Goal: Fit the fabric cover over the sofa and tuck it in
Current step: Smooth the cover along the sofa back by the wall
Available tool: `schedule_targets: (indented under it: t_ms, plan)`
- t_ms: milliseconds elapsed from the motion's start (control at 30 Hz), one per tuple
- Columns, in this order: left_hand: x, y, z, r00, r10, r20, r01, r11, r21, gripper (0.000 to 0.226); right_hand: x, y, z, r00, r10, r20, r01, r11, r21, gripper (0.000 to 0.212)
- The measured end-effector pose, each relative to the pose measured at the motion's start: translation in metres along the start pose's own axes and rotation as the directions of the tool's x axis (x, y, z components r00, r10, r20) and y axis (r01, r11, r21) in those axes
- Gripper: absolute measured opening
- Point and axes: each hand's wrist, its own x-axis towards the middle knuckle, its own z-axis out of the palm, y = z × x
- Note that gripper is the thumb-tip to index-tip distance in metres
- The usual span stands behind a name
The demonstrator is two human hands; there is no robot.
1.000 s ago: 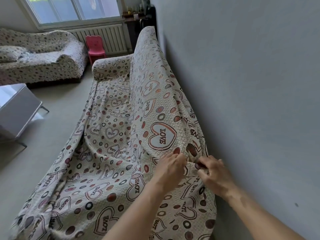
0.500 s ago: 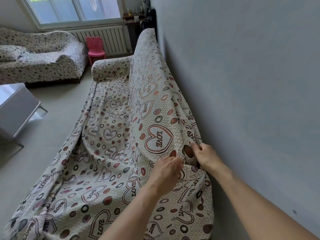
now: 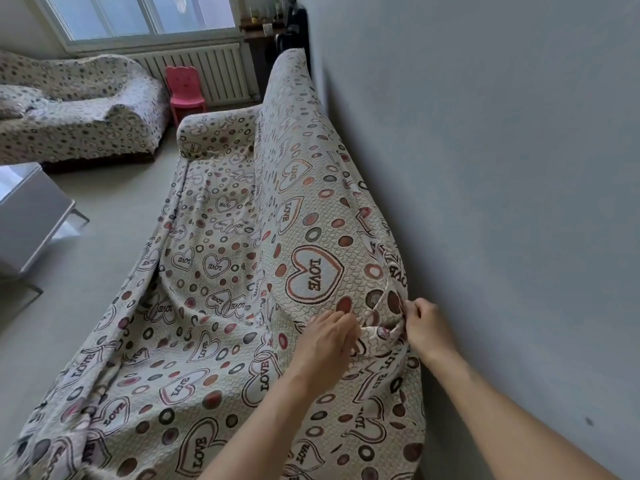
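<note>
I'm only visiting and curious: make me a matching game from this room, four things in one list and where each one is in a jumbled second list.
Things:
1. pink chair
2. white table
3. right hand
4. second sofa

Places:
A. far left, near the window
B. pinching the fabric cover beside the wall
C. in front of the radiator
D. on the floor at the left edge

Pairs: 1-C, 2-D, 3-B, 4-A
</note>
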Motion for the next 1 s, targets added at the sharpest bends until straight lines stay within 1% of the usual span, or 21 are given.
schedule_targets:
  t_ms: [33, 67, 100, 133, 200, 233, 300, 333, 400, 433, 467, 533, 567, 600, 633, 667, 733, 800, 833, 933, 1000]
  plan:
    - [0.0, -0.001, 0.002, 1.0, 0.004, -0.01, -0.004, 1.0, -0.002, 0.029, -0.007, 0.009, 0.002, 1.0, 0.016, 0.002, -0.016, 0.995, 0.094, 0.026]
    - [0.0, -0.002, 0.003, 1.0, 0.003, -0.022, -0.003, 1.0, -0.01, 0.03, -0.016, 0.02, 0.006, 1.0, 0.015, 0.02, -0.018, 0.988, 0.152, 0.019]
    - [-0.001, -0.002, 0.004, 0.999, 0.005, -0.036, -0.005, 1.0, -0.015, 0.032, -0.027, 0.028, 0.01, 0.998, -0.011, 0.056, 0.001, 0.983, 0.185, 0.011]
    - [-0.002, -0.001, 0.004, 0.998, 0.015, -0.053, -0.016, 1.0, -0.021, 0.033, -0.038, 0.035, 0.013, 0.994, -0.051, 0.1, 0.029, 0.976, 0.214, 0.011]
    - [-0.005, 0.0, 0.005, 0.995, 0.029, -0.092, -0.032, 0.999, -0.04, 0.031, -0.055, 0.039, 0.018, 0.985, -0.105, 0.134, 0.062, 0.954, 0.293, 0.023]
    - [-0.008, 0.0, 0.005, 0.993, 0.027, -0.113, -0.033, 0.998, -0.051, 0.029, -0.059, 0.038, 0.018, 0.987, -0.098, 0.127, 0.048, 0.936, 0.348, 0.028]
    - [-0.015, -0.002, 0.01, 0.987, -0.003, -0.159, -0.009, 0.997, -0.076, 0.022, -0.061, 0.036, 0.023, 0.993, -0.022, 0.115, -0.035, 0.883, 0.468, 0.037]
    - [-0.021, -0.003, 0.012, 0.983, -0.025, -0.184, 0.009, 0.996, -0.09, 0.018, -0.061, 0.034, 0.026, 0.993, 0.04, 0.112, -0.093, 0.852, 0.515, 0.039]
    - [-0.033, -0.004, 0.017, 0.967, -0.058, -0.248, 0.03, 0.993, -0.115, 0.014, -0.056, 0.029, 0.031, 0.978, 0.167, 0.126, -0.209, 0.835, 0.509, 0.038]
    - [-0.039, -0.003, 0.02, 0.953, -0.076, -0.292, 0.041, 0.992, -0.123, 0.019, -0.051, 0.026, 0.032, 0.962, 0.229, 0.146, -0.271, 0.832, 0.484, 0.037]
    - [-0.046, -0.001, 0.024, 0.936, -0.109, -0.336, 0.066, 0.988, -0.137, 0.023, -0.047, 0.022, 0.033, 0.94, 0.29, 0.179, -0.341, 0.813, 0.472, 0.035]
    - [-0.06, 0.003, 0.031, 0.884, -0.207, -0.418, 0.145, 0.974, -0.177, 0.022, -0.038, 0.015, 0.035, 0.897, 0.362, 0.255, -0.442, 0.75, 0.492, 0.035]
    - [-0.067, 0.004, 0.035, 0.862, -0.259, -0.437, 0.191, 0.962, -0.194, 0.022, -0.034, 0.013, 0.036, 0.886, 0.374, 0.274, -0.463, 0.735, 0.496, 0.036]
    - [-0.072, 0.003, 0.04, 0.85, -0.298, -0.433, 0.238, 0.953, -0.189, 0.024, -0.029, 0.012, 0.038, 0.89, 0.371, 0.266, -0.456, 0.742, 0.492, 0.038]
    - [-0.078, 0.001, 0.046, 0.856, -0.314, -0.411, 0.277, 0.949, -0.15, 0.029, -0.026, 0.014, 0.042, 0.898, 0.367, 0.243, -0.44, 0.758, 0.481, 0.04]
    - [-0.083, 0.0, 0.051, 0.873, -0.304, -0.381, 0.294, 0.952, -0.086, 0.038, -0.023, 0.015, 0.045, 0.905, 0.366, 0.218, -0.426, 0.776, 0.465, 0.041]
    - [-0.086, -0.003, 0.056, 0.918, -0.244, -0.313, 0.266, 0.963, 0.032, 0.054, -0.021, 0.019, 0.047, 0.911, 0.366, 0.189, -0.412, 0.794, 0.448, 0.042]
    - [-0.079, -0.005, 0.056, 0.935, -0.198, -0.295, 0.237, 0.966, 0.105, 0.057, -0.016, 0.028, 0.05, 0.907, 0.371, 0.2, -0.422, 0.8, 0.427, 0.043]
    - [-0.073, -0.007, 0.056, 0.933, -0.181, -0.313, 0.231, 0.964, 0.131, 0.052, -0.015, 0.031, 0.05, 0.905, 0.372, 0.209, -0.426, 0.799, 0.424, 0.041]
    - [-0.059, -0.014, 0.052, 0.922, -0.124, -0.367, 0.188, 0.972, 0.143, 0.025, -0.019, 0.035, 0.046, 0.912, 0.347, 0.22, -0.41, 0.803, 0.433, 0.018]
    - [-0.057, -0.018, 0.051, 0.94, -0.067, -0.333, 0.128, 0.978, 0.166, 0.021, -0.025, 0.039, 0.043, 0.922, 0.317, 0.223, -0.386, 0.801, 0.458, 0.015]
